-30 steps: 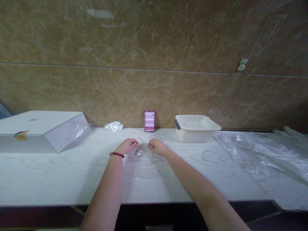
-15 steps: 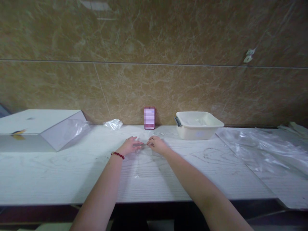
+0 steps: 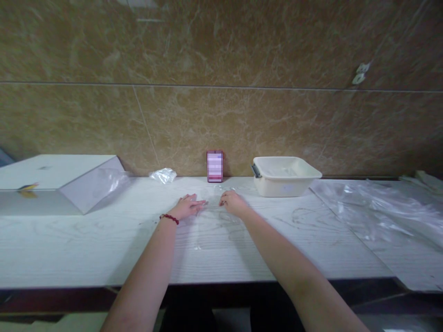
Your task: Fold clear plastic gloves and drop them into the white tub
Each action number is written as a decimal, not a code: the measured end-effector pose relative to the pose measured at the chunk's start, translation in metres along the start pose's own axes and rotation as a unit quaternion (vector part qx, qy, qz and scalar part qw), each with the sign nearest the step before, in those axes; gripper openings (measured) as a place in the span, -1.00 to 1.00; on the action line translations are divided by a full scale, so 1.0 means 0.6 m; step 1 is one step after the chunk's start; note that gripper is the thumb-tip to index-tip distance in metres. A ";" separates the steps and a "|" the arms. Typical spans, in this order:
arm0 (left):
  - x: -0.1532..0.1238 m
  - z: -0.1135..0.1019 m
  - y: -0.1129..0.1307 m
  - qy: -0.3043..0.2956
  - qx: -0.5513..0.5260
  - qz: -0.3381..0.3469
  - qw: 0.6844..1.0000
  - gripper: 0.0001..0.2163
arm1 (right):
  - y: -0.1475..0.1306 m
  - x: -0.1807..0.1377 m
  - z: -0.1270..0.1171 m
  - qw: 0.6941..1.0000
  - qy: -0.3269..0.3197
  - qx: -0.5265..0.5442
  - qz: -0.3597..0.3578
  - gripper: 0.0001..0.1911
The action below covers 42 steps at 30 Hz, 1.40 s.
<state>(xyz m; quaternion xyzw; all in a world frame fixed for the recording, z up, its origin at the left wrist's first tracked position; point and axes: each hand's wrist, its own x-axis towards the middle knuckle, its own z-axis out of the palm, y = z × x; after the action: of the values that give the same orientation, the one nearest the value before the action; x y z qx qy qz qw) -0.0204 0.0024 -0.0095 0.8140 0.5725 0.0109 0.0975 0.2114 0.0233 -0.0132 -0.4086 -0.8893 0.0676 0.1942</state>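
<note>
A clear plastic bag (image 3: 207, 235) lies flat on the white wood-grain table, its outline faint against the surface. On its upper left part rests my left hand (image 3: 188, 207), fingers stretched out and spread, a dark red bead bracelet at the wrist. My right hand (image 3: 233, 203) is at the upper right part of the bag, its fingers curled and pinched together on the thin film near the top edge. Beyond the hands, more clear film (image 3: 221, 188) shows on the table.
A phone (image 3: 215, 166) leans against the marble wall. To its right stands a cream plastic bin (image 3: 285, 184) with a grey latch. Crumpled clear plastic (image 3: 164, 175) and a white box (image 3: 58, 173) are at left. Large plastic sheets (image 3: 380, 207) spread over the right side.
My right hand has moved a little to the right, widening the gap between the hands. My left hand stays nearly in place, its fingers stretched straighter.
</note>
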 end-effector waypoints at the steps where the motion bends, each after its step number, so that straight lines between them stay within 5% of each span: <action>1: 0.000 0.001 0.000 -0.001 0.000 -0.004 1.000 -0.61 | -0.002 -0.001 -0.001 1.000 0.003 -0.002 0.001 -0.73; 10: -0.001 0.005 -0.012 -0.003 -0.051 0.009 0.999 -0.51 | -0.006 -0.011 -0.002 0.997 -0.001 -0.010 0.071 -0.77; 15: 0.000 0.005 -0.016 0.030 -0.077 0.025 0.996 -0.56 | -0.006 -0.009 -0.037 0.996 -0.027 -0.021 0.084 -0.72; 20: 0.000 -0.003 -0.012 0.069 -0.135 0.056 0.987 -0.62 | -0.081 -0.073 -0.098 0.991 -0.119 -0.063 0.019 -0.78; 24: -0.005 -0.013 0.001 0.066 -0.145 0.067 0.985 -0.62 | -0.144 -0.158 -0.103 0.971 -0.173 -0.166 -0.005 -0.80; 30: -0.010 -0.017 0.022 0.051 -0.162 0.095 0.981 -0.63 | -0.128 -0.202 -0.056 0.978 -0.105 -0.167 -0.060 -0.85; 34: -0.017 -0.024 0.035 0.050 -0.207 0.114 0.970 -0.61 | -0.118 -0.193 -0.062 0.991 -0.075 -0.106 -0.038 -0.87; 38: -0.025 -0.033 0.044 0.021 -0.309 0.126 0.942 -0.57 | -0.121 -0.170 -0.094 0.999 -0.032 0.023 0.002 -0.89; 42: -0.027 -0.034 0.035 -0.036 -0.484 0.151 0.861 -0.35 | -0.102 -0.121 -0.121 0.992 -0.014 0.111 0.057 -0.91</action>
<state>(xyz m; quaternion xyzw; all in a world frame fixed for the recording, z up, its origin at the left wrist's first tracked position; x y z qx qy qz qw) -0.0089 -0.0170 0.0154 0.7407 0.3611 0.2716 0.4972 0.2405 -0.0747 0.0490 -0.4334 -0.8543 0.1820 0.2219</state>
